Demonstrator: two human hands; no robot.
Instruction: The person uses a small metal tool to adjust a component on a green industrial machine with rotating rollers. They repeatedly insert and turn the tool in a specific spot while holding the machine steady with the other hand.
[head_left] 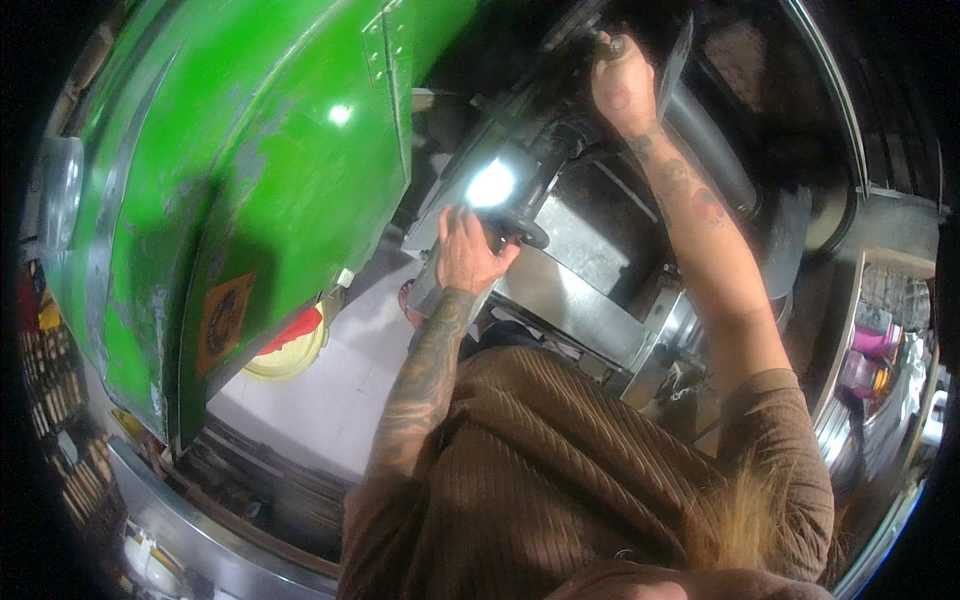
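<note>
My left hand [468, 252] rests against a grey metal machine part, its fingers spread and the thumb reaching out to a dark round flange [522, 230]. A glaring white spot [491, 183] lies just beyond the fingertips; whether it is a lamp or a reflection I cannot tell. Farther off and to the right, my raised right hand [625, 88] is closed around a dark handle [608, 46] on the machine. Most of that handle is hidden by the fist. Below the flange, a flat metal box section [570, 300] runs toward the right.
A large, scuffed green metal panel [270, 140] fills the left side. Under it stands a pale yellow round container [290, 355] with something red inside. A shelf on the right holds purple spools [875, 340]. A metal rail [220, 530] curves along the lower left.
</note>
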